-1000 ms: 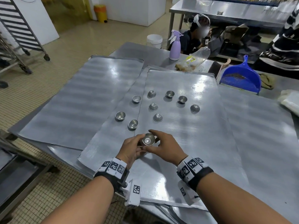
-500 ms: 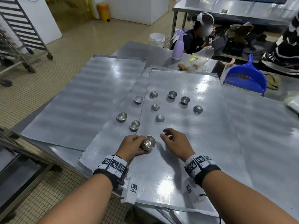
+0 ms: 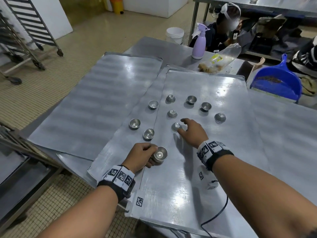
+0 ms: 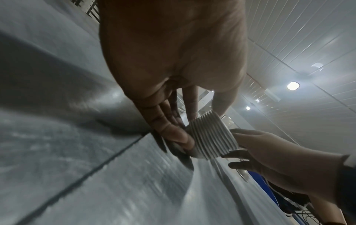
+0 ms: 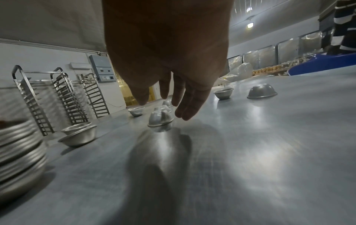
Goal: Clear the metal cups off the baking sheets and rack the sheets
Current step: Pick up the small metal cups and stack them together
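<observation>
Square black-and-white coded tags ring both wrists; no words are legible. Nearest, the left hand [image 3: 140,156] grips a stack [image 3: 160,154] of nested cups on the top sheet [image 3: 171,194]. Beyond it, the right hand [image 3: 193,130] hovers with loose, spread fingers over an upturned cup [image 3: 176,126]. Farther cups lie scattered across two overlapping sheets. Behind: spray bottle [image 3: 199,43], blue dustpan [image 3: 277,79], wheeled racks [image 3: 32,23], tiled floor.

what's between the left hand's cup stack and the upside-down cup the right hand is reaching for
Only bare baking sheet. In the head view, nothing lies between the cup stack held by the left hand and the upside-down cup by the right hand.
</observation>
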`<state>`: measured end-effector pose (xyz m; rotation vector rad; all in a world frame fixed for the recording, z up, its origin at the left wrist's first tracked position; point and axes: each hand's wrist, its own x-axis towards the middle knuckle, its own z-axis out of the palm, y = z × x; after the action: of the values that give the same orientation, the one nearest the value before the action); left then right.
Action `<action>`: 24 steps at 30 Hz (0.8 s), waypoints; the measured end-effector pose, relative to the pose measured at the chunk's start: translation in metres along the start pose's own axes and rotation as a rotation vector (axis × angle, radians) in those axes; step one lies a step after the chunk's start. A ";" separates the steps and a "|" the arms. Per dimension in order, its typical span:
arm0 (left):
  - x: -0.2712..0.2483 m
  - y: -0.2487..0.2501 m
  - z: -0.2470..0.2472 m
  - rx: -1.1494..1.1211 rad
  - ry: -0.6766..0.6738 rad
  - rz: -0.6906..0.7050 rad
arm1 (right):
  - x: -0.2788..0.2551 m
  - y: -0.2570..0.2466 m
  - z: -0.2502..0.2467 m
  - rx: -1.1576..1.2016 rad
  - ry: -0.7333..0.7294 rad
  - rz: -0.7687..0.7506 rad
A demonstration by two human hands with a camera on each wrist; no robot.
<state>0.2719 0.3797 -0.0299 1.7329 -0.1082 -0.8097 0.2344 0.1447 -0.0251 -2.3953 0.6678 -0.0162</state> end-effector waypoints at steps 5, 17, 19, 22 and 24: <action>0.007 0.000 -0.011 0.055 -0.032 -0.006 | 0.017 -0.007 0.007 -0.086 -0.093 -0.018; 0.029 0.005 -0.030 0.083 0.124 0.076 | 0.014 -0.005 0.020 -0.107 -0.018 0.027; 0.035 0.008 -0.033 0.227 0.189 0.116 | 0.007 -0.005 0.021 -0.094 -0.013 0.038; 0.041 0.014 -0.031 0.458 0.179 0.151 | -0.005 -0.004 0.022 -0.095 -0.014 0.060; 0.045 0.020 -0.027 0.547 0.170 0.166 | -0.011 -0.002 0.022 -0.095 0.002 0.071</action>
<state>0.3280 0.3746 -0.0300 2.2634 -0.3816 -0.5337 0.2296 0.1641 -0.0394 -2.4609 0.7699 0.0437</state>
